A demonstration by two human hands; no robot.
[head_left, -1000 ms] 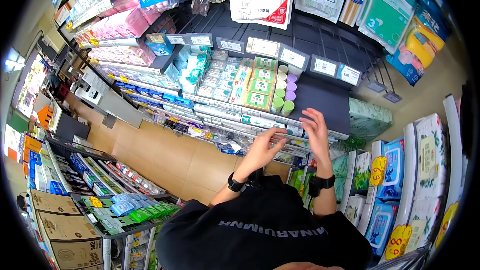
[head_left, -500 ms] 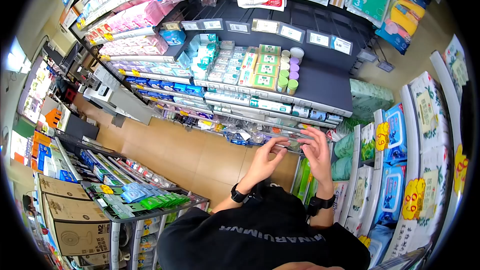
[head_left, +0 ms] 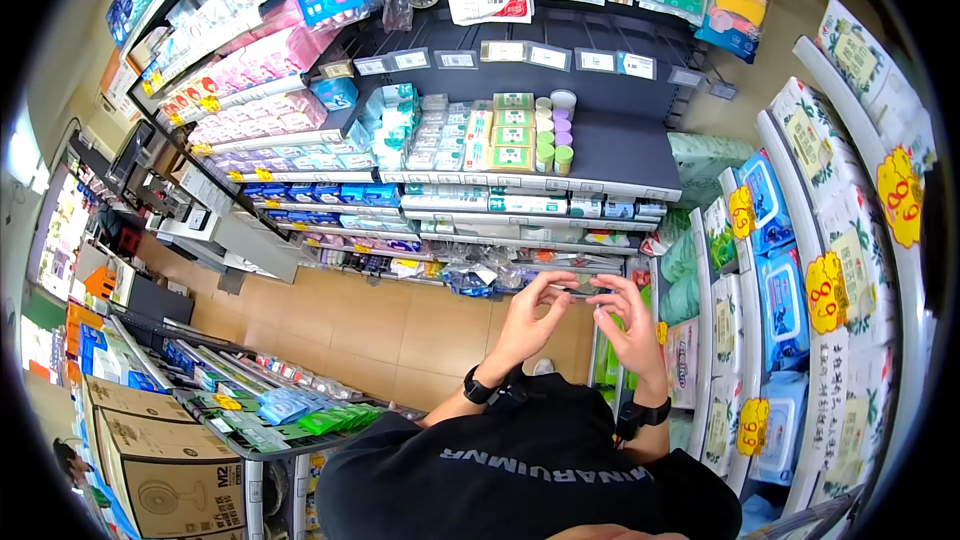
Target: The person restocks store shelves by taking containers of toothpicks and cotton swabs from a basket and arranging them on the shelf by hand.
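Note:
My left hand (head_left: 531,323) is raised in front of my chest, its fingers bent and apart from the thumb. Facing it is my right hand (head_left: 632,328), also loosely curved with the fingers spread. A small gap separates the two sets of fingertips, and I see nothing held in either hand. Each wrist wears a black band. Beyond the hands, and touched by neither, is the low shelf with clear plastic-wrapped goods (head_left: 478,274). To the right of my right hand stands a shelf with a pink-and-white pack (head_left: 682,365).
Ahead, a shelf holds green-and-white boxes (head_left: 513,133) and small lidded jars (head_left: 554,140). Blue wipe packs (head_left: 785,305) fill the right-hand rack. At left are a low rack with green packets (head_left: 340,419) and a cardboard fan box (head_left: 175,485). The tiled floor (head_left: 400,325) runs between the racks.
My view has turned, so the front shelf sits further left and higher, and more of the right rack shows. Both hands keep nearly the same pose; the right fingertips are slightly lower.

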